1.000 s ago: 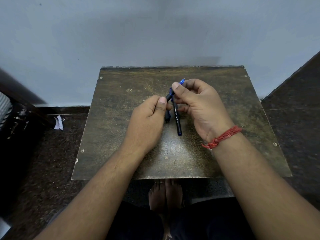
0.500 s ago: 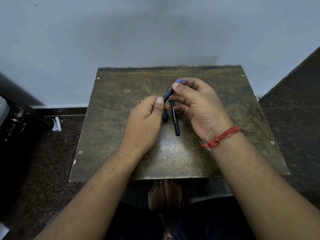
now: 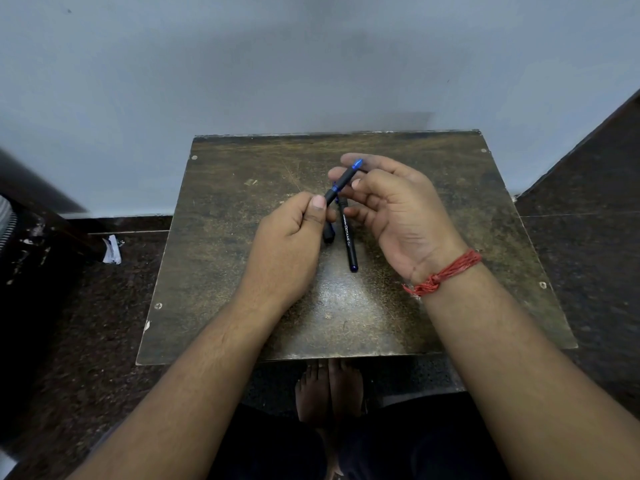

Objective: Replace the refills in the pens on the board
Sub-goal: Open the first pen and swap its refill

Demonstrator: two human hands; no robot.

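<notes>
My left hand (image 3: pixel 287 244) pinches the lower end of a black pen (image 3: pixel 341 181), which slants up and to the right and ends in a blue tip. My right hand (image 3: pixel 398 216) hovers just right of that pen with its fingers spread and the thumb off the barrel; the blue tip lies close to its index finger. A second black pen (image 3: pixel 348 237) with white lettering lies flat on the worn brown board (image 3: pixel 242 202) between my hands. Beside my left thumb shows a dark pen end (image 3: pixel 328 235); the rest of that piece is hidden.
The board's far edge meets a pale wall. Dark speckled floor surrounds it, with a crumpled white scrap (image 3: pixel 111 249) at the left and dark furniture at the far left. My bare feet (image 3: pixel 329 393) show under the near edge.
My right hand has let go of the slanted pen and spread its fingers. My left hand keeps its hold, and more of the pen's barrel and blue tip now shows.
</notes>
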